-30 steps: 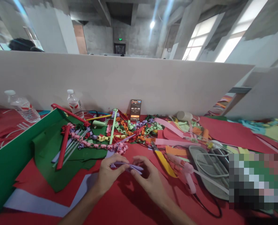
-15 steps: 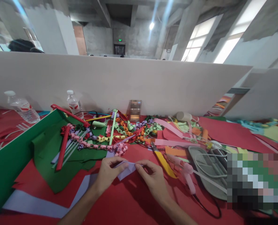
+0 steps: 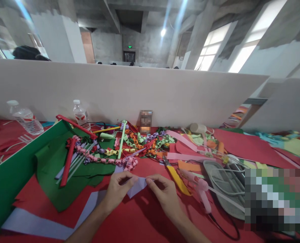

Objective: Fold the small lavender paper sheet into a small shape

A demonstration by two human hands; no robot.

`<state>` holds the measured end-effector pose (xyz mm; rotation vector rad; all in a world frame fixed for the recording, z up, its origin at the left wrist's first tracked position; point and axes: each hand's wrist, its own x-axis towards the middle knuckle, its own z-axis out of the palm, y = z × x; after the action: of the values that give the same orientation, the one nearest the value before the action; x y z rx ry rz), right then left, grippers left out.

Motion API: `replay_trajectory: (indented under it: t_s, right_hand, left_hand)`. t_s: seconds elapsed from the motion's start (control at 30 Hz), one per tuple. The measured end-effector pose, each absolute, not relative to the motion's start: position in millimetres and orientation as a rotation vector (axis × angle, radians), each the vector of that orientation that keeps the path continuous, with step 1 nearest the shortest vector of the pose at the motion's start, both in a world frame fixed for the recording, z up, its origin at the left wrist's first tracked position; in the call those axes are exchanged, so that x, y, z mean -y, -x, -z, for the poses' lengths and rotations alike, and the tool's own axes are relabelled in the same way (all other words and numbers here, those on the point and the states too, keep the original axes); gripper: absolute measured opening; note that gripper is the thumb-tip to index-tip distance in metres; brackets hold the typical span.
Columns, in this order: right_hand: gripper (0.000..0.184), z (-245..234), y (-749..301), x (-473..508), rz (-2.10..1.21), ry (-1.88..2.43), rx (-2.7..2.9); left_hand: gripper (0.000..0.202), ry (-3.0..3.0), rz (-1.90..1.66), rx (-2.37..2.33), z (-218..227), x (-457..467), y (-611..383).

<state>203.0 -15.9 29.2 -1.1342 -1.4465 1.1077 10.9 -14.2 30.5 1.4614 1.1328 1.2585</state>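
A small piece of folded lilac paper (image 3: 138, 189) is held up between both hands over the red table covering. My left hand (image 3: 120, 190) pinches its left side between thumb and fingers. With thumb and forefinger, my right hand (image 3: 162, 189) grips the upper right corner. Creases show on the paper's face, but its back is hidden. Just beyond the hands lies a pink paper chain (image 3: 99, 158) ending in a curled pink bunch (image 3: 130, 163). To the right of my right hand are a yellow utility knife (image 3: 177, 179) and a pink glue gun (image 3: 203, 189).
Green sheets (image 3: 56, 182) and red paper rolls (image 3: 68, 162) lie left, beside a green board (image 3: 21, 162). Two water bottles (image 3: 26, 118) stand near the white partition (image 3: 129, 91). A grey tray (image 3: 210, 168) holds cables at right. The glue gun's black cord (image 3: 223, 224) curves toward the front.
The hands stay nearly in place, still pinching the lilac paper, which now shows its creased face slightly more openly. The whole view has shifted a little downward in the picture.
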Motion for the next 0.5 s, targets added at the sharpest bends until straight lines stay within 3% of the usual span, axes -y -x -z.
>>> replay_trajectory:
  t_s: [0.3, 0.5]
  right_hand:
    - [0.039, -28.0, -203.8, 14.4, -1.059, 1.168, 1.322]
    - [0.033, -24.3, -199.0, 12.9, -1.153, 1.087, 1.281]
  left_hand:
    - [0.025, -1.443, -1.277, -1.188, -28.3, 14.3, -13.7]
    - [0.018, -1.429, -1.261, -1.208, -25.0, 12.6, -14.2]
